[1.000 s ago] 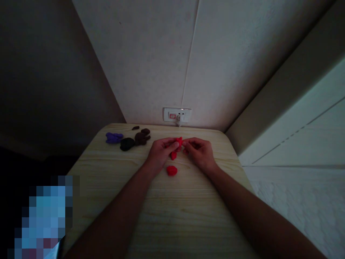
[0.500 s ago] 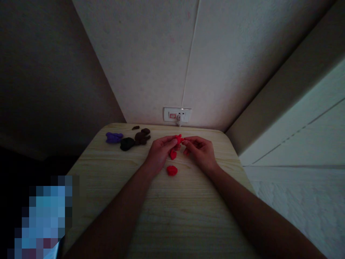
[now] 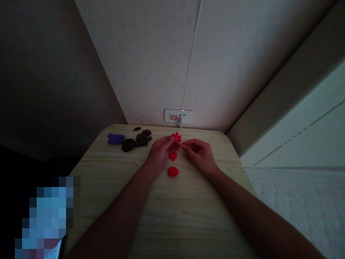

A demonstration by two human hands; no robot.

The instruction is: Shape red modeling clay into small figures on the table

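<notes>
So the left hand (image 3: pixel 159 153) has a knobbly red piece (image 3: pixel 176 137) pinched by its edge, thumb on top, with little rounded bumps sticking out around the side away from the thumb. It's held up over the far half of the wooden table (image 3: pixel 188 208), roughly in the middle. The right hand (image 3: pixel 201 153) is just beside it, not touching it — thumb and forefinger tips are close together, a pretty narrow pinch, but I can't tell if there's anything tiny between them.

Just below the left fingers there's a smaller red bit (image 3: pixel 173 155), kinda pointed at the bottom; can't tell if it touches the hand. Nearer the person, a rounder red lump (image 3: pixel 173 172) sits on the tabletop between the forearms.

Over at the far left of the table there's a little cluster: a purple lump (image 3: pixel 115 139), a black lump (image 3: pixel 128 145) and a dark brown piece (image 3: pixel 142 139) with stubby parts — plus a thin dark sliver (image 3: pixel 137 128) behind them. On the wall past the table is a white socket plate (image 3: pixel 167 116) with a plug (image 3: pixel 180 119) in it. It's all pretty dim.
</notes>
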